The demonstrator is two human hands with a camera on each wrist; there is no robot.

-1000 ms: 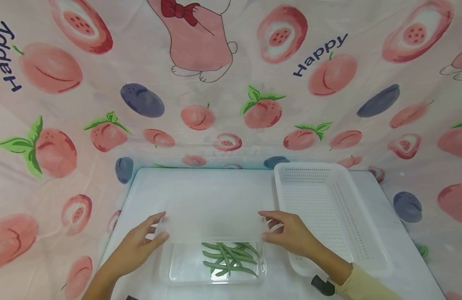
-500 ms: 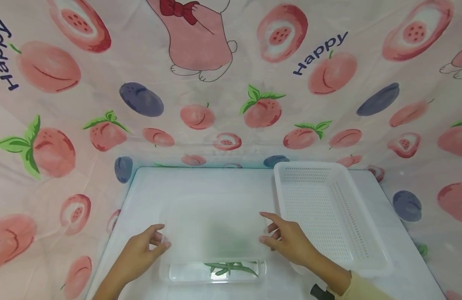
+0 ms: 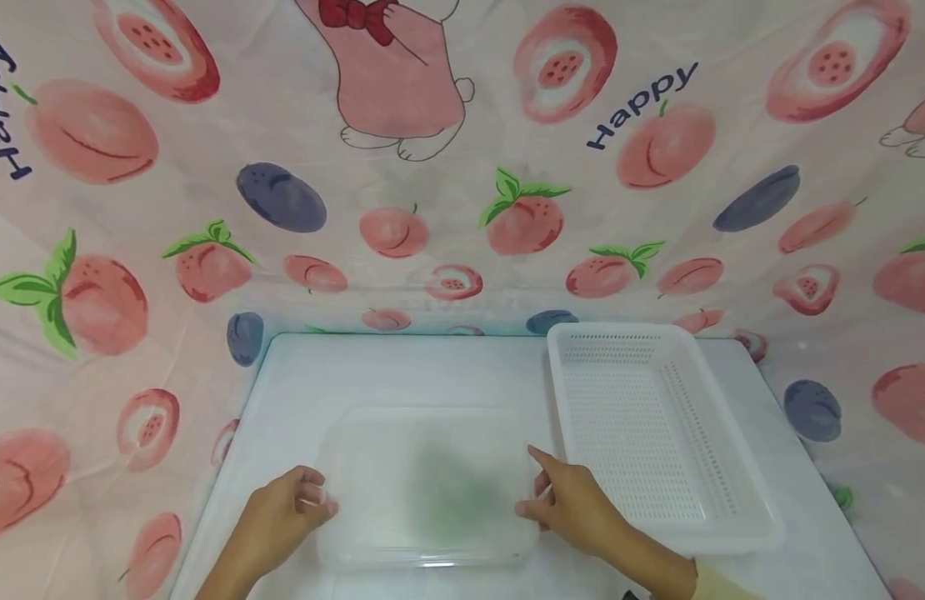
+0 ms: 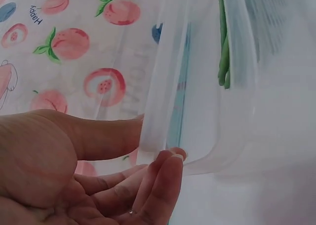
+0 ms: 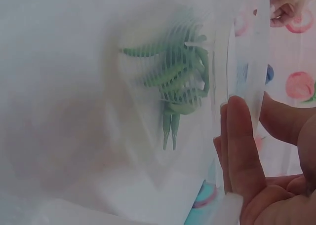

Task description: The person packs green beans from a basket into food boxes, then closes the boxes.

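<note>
A frosted, see-through lid (image 3: 372, 475) lies level over a clear plastic container (image 3: 432, 562) at the front of the table. Through the lid, the green beans (image 5: 173, 79) show as a blurred green patch in the head view. My left hand (image 3: 278, 517) pinches the lid's left edge between thumb and fingertips. At the opposite edge, my right hand (image 3: 571, 504) grips the lid the same way, its index finger extended. In the left wrist view a gap separates the lid from the container's rim, and a few bean ends (image 4: 224, 57) show inside.
A white perforated basket (image 3: 642, 433) stands on the table (image 3: 402, 367) just right of the container, close to my right forearm. Behind the table and along its sides hangs a pink fruit-print cloth (image 3: 447, 192).
Both hands have brought the lid down and toward me, from the container's far part to over all of it. The beans, partly uncovered before, now lie beneath the lid.
</note>
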